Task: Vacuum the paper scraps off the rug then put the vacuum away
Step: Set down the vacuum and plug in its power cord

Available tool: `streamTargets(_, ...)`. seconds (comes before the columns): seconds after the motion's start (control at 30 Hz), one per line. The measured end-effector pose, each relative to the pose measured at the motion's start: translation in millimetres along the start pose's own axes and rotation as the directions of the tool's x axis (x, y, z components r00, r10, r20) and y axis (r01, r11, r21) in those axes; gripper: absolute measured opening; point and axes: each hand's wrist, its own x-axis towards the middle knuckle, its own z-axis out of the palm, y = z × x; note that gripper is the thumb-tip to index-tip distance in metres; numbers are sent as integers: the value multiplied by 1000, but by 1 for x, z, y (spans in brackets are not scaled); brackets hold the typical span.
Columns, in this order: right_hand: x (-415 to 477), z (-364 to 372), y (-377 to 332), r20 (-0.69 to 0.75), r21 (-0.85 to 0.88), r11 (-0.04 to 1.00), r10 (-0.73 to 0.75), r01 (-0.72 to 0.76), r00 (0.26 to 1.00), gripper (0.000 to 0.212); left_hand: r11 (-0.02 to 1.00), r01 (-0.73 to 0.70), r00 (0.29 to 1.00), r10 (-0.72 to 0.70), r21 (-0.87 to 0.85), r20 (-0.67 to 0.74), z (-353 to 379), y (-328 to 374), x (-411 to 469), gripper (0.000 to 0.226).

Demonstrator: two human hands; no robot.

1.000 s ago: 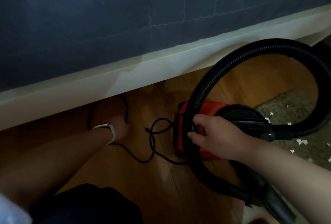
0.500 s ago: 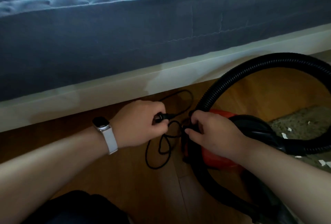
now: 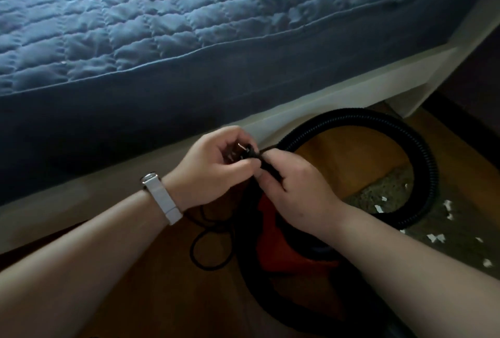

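Note:
A small red and black vacuum (image 3: 281, 251) sits on the wooden floor beside the bed, partly hidden under my right forearm. Its black ribbed hose (image 3: 422, 153) loops in a wide ring to the right. My left hand (image 3: 213, 167) is closed around the black plug (image 3: 247, 151), whose metal prongs stick out. My right hand (image 3: 295, 189) pinches the black power cord right behind the plug. The rest of the cord (image 3: 208, 253) lies in a loose loop on the floor. White paper scraps (image 3: 435, 237) are scattered on a beige rug (image 3: 389, 191) at the right.
A bed with a quilted blue mattress (image 3: 189, 26) on a pale frame (image 3: 324, 86) fills the upper view, close in front of my hands. Wooden floor (image 3: 349, 153) shows inside the hose ring and under my arms. A white-strapped watch (image 3: 162, 197) is on my left wrist.
My left hand came out from under the bed with the plug and rose to meet my right hand, which left the vacuum body and took the cord. My view tilted up.

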Motion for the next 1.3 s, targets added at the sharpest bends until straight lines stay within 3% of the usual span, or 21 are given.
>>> streamTargets(0.1, 4, -13, 0, -112, 117, 989, 101, -88, 989, 17, 925, 115, 986, -63, -363, 153, 16, -1, 12, 41)
streamTargets(0.2, 9, -20, 1, -241, 207, 970, 177, -127, 954, 21, 905, 142, 964, -34, -402, 265, 35, -1, 17, 42)
streamTargets(0.3, 12, -25, 1, -333, 239, 959, 229, -154, 915, 24, 898, 203, 956, -95, -390, 279, 51, -1, 20, 40)
streamTargets(0.4, 18, -33, 0, -420, 264, 951, 265, -163, 868, 25, 947, 183, 945, -95, -264, 314, 61, -8, 21, 29)
streamTargets(0.5, 25, -52, 7, -477, 277, 948, 279, -159, 833, 30, 999, -18, 947, 1, 49, 321, 73, -21, 23, 19)
streamTargets(0.53, 25, -58, 11, -475, 287, 944, 287, -162, 832, 31, 993, -39, 960, 6, 113, 280, 77, -24, 24, 26)
streamTargets(0.63, 22, -65, 23, -458, 310, 936, 300, -166, 837, 31, 989, -54, 987, 32, 136, 158, 87, -23, 39, 51)
streamTargets(0.7, 17, -66, 28, -434, 314, 933, 306, -177, 847, 31, 983, -121, 972, 90, 136, 219, 94, -22, 50, 46)
streamTargets(0.8, 12, -74, 35, -441, 334, 927, 314, -171, 841, 32, 996, -45, 949, 18, 79, 314, 107, -20, 55, 38)
streamTargets(0.97, 12, -113, 61, -580, 317, 932, 339, -179, 741, 31, 967, -118, 952, 45, 226, 302, 110, -32, 63, 40)
streamTargets(1.13, 5, -165, 97, -667, 411, 873, 485, -263, 566, 26, 991, 86, 969, -107, 99, 222, 100, -35, 64, 51)
streamTargets(1.2, -1, -176, 94, -661, 392, 868, 496, -304, 564, 25, 987, 105, 971, -128, 120, 203, 102, -15, 70, 48)
streamTargets(1.3, -16, -190, 67, -654, 257, 879, 463, -401, 598, 21, 949, 89, 974, -147, 301, 173, 105, 38, 81, 34)
